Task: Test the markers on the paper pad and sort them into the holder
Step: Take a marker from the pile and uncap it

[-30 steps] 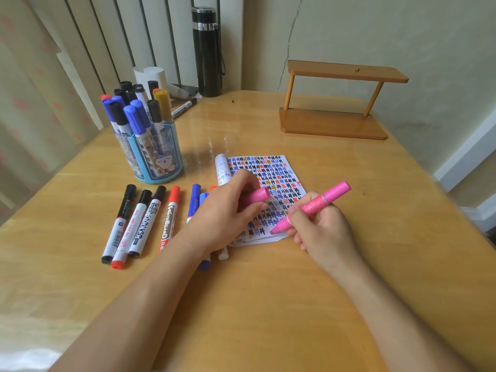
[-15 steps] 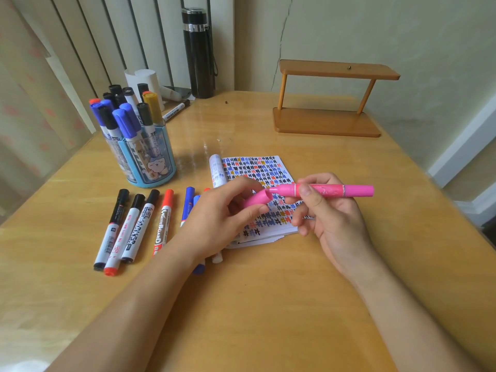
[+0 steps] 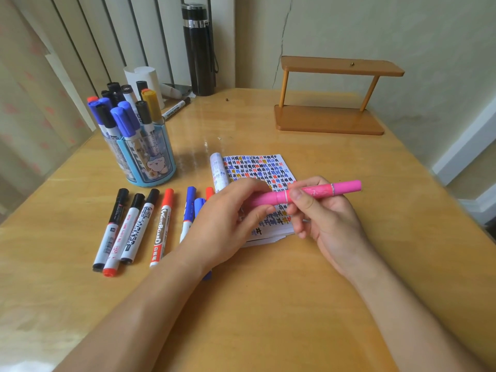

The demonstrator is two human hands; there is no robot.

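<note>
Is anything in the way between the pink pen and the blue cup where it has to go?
Nothing tall stands between the pink plastic marker and the round blue plastic holder, only bare wooden table. The holder is crowded with upright markers, though.

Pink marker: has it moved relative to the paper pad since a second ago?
Yes. The pink marker has lifted its tip off the paper pad; the right hand swung it level, tip leftward into the cap held by the left hand.
</note>
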